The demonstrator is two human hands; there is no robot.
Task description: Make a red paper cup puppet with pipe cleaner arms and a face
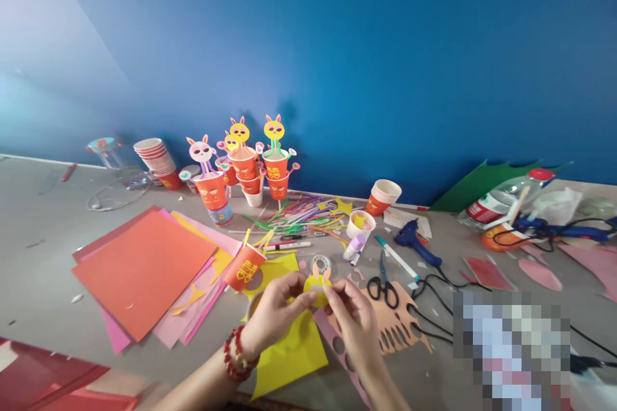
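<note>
A yellow paper rabbit head point(315, 281) with two pink ears is held over the table between both hands. My left hand point(279, 309), wearing red beads at the wrist, pinches its left side. On the right side, the fingertips of my right hand point(355, 316) close on it. Part of the head is hidden by fingers. Below lies a yellow paper sheet point(292, 353). A tilted red paper cup point(245, 267) with yellow pipe cleaners rests left of my hands. Just beyond them is a tape roll point(321, 263). Black-handled scissors point(383, 288) lie on cut peach paper point(395, 318).
Finished rabbit cups point(210, 191) stand near the wall. Coloured sheets point(144, 270) are piled at left. Pipe cleaners point(299, 213), a glue stick point(354, 248) and a blue glue gun point(415, 243) with black cords lie beyond my hands. A bottle point(506, 196) is at right.
</note>
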